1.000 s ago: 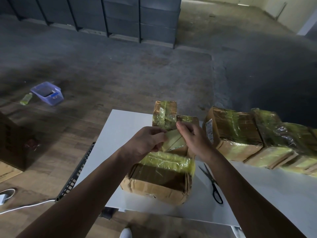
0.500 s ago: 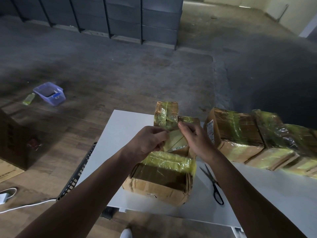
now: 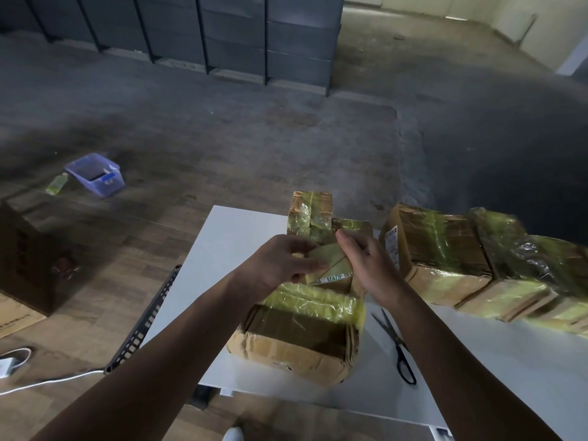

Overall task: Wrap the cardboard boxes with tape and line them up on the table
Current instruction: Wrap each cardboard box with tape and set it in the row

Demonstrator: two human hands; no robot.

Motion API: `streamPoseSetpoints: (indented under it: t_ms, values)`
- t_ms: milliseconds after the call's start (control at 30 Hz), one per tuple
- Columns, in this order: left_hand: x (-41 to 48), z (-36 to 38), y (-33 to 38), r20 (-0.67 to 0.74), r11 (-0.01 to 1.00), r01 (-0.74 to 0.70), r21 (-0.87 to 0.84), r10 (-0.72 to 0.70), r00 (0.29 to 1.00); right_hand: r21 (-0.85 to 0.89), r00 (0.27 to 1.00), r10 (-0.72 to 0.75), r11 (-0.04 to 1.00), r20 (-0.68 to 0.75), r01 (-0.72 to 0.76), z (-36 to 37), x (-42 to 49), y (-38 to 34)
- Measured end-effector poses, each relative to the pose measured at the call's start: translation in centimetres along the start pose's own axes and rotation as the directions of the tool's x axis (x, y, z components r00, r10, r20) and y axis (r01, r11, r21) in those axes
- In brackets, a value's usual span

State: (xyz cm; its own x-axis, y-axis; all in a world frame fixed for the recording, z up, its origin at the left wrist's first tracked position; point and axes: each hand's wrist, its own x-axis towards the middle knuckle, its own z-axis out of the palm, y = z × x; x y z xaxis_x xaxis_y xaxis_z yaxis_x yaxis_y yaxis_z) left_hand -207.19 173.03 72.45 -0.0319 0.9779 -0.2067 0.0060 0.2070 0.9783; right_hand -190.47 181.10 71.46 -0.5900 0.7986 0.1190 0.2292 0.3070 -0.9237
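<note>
Closest in, a cardboard box (image 3: 296, 342) sits at the front edge of the white tabletop (image 3: 229, 243). Its corners are crumpled and a band of yellow-green tape crosses its top. A pair of black-handled scissors (image 3: 396, 345) lies just beside it on the right. Above the far side of this box both hands meet around a yellowish roll of tape (image 3: 331, 261). The left hand (image 3: 280, 262) pinches the roll's near side with curled fingers, and the right hand (image 3: 366, 262) has its fingers curled over the roll's top edge; its thumb is hidden. Under the roll a white strip printed "MADE IN" shows on another box. Just behind the hands a narrow taped box (image 3: 310, 214) stands upright. To the right, a row of wrapped boxes (image 3: 436, 249) runs side by side, touching, toward the right edge of the view. On the wooden floor to the left lie a black perforated metal strip (image 3: 143, 323) beside the tabletop and a white cable (image 3: 47, 381). Farther off there are a dark carton (image 3: 28, 259), a purple plastic bin (image 3: 95, 175) and a small green bottle (image 3: 57, 184) beside it. Dark grey shelving (image 3: 238, 33) lines the far end of the room.
</note>
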Motion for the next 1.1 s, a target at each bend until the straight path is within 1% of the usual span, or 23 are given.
streamPoseSetpoints:
  t_ms: [67, 133, 233, 367, 600, 767, 900, 1100]
  values:
    - [0.0, 0.1, 0.3, 0.005, 1.000, 0.015, -0.014, -0.015, 1.000, -0.013, 1.000, -0.002, 1.000, -0.023, 0.002, 0.0, 0.1, 0.1]
    - [0.0, 0.2, 0.5, 0.003, 1.000, 0.020, 0.021, -0.020, 1.000, -0.055, 0.999, -0.001, 0.999, -0.038, -0.002, 0.1, 0.2, 0.2]
    - [0.1, 0.2, 0.6, 0.007, 0.998, 0.026, 0.059, -0.026, 1.000, -0.109, 1.000, -0.007, 0.994, -0.022, 0.005, 0.2, 0.5, -0.1]
    - [0.1, 0.1, 0.5, -0.004, 0.998, 0.046, 0.037, -0.046, 0.999, -0.109, 1.000, -0.018, 0.994, -0.012, 0.016, 0.0, 0.7, -0.3]
    - [0.1, 0.0, 0.3, 0.003, 1.000, 0.021, -0.009, -0.021, 1.000, -0.153, 1.000, -0.008, 0.988, -0.023, 0.004, 0.0, 0.7, -0.8]
    - [0.2, 0.1, 0.6, -0.001, 0.999, 0.022, 0.039, -0.022, 1.000, -0.223, 0.997, -0.069, 0.973, -0.017, 0.063, 0.1, 0.8, -1.3]
    - [0.2, 0.2, 0.8, 0.005, 0.993, 0.030, 0.112, -0.030, 1.000, -0.218, 0.997, -0.074, 0.973, -0.001, 0.072, 0.0, 0.9, -1.5]
    - [0.0, 0.0, 0.6, 0.037, 0.999, 0.024, 0.028, -0.025, 0.999, -0.162, 0.999, -0.040, 0.986, 0.010, 0.041, -0.2, 1.0, -1.3]
